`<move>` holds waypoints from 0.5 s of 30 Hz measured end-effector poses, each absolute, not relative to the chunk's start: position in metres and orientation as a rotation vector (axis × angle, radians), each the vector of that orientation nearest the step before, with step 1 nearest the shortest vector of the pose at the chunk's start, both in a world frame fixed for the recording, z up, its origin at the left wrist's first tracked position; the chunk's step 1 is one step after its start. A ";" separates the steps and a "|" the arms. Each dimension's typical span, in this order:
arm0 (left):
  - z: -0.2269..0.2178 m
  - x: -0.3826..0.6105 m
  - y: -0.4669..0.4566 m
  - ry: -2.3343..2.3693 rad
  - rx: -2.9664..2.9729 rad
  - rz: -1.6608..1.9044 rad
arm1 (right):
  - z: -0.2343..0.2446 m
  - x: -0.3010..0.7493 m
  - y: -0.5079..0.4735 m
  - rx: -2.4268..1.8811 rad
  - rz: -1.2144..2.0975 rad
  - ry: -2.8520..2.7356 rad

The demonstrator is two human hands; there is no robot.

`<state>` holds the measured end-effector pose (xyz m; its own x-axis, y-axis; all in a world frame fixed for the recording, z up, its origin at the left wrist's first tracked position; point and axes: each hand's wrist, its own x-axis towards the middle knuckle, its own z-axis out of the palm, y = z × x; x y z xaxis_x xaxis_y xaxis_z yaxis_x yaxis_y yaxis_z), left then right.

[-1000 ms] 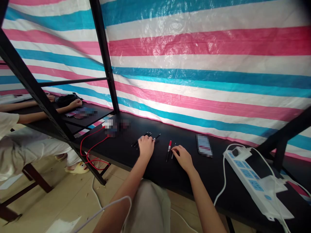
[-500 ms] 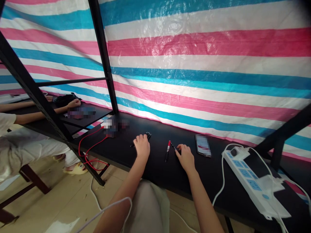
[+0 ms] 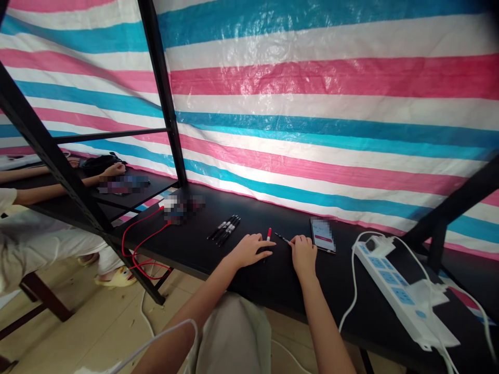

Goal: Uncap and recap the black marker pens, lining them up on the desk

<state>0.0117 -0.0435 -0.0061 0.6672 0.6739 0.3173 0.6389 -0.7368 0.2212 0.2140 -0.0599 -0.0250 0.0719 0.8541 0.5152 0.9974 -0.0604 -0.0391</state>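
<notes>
My left hand (image 3: pixel 249 249) lies flat on the black table (image 3: pixel 273 275), fingers stretched out over a red-capped marker (image 3: pixel 268 234) whose cap shows just past the fingertips. My right hand (image 3: pixel 304 253) rests beside it with curled fingers, its fingertips on the end of a thin black pen (image 3: pixel 283 238); I cannot make out a grip. A bundle of several black pens (image 3: pixel 225 229) lies to the left of both hands, untouched. A phone (image 3: pixel 322 235) lies just right of my right hand.
A white power strip (image 3: pixel 393 291) with cables sits at the right. A red cable (image 3: pixel 136 244) hangs off the table's left end. Black frame posts (image 3: pixel 163 98) stand at the back left. Another person's arms (image 3: pixel 58 184) rest on the neighbouring table. Striped tarp behind.
My left hand left the bundle of black pens and moved right onto the red-capped marker. My right hand shifted slightly right along the thin black pen.
</notes>
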 end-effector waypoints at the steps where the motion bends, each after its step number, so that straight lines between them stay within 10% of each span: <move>1: -0.006 0.012 -0.044 1.087 2.787 0.578 | -0.025 0.214 -0.060 -1.964 -0.506 -1.833; 15: -0.010 0.010 -0.038 1.450 2.514 0.657 | -0.021 0.218 -0.055 -1.632 -0.063 -1.623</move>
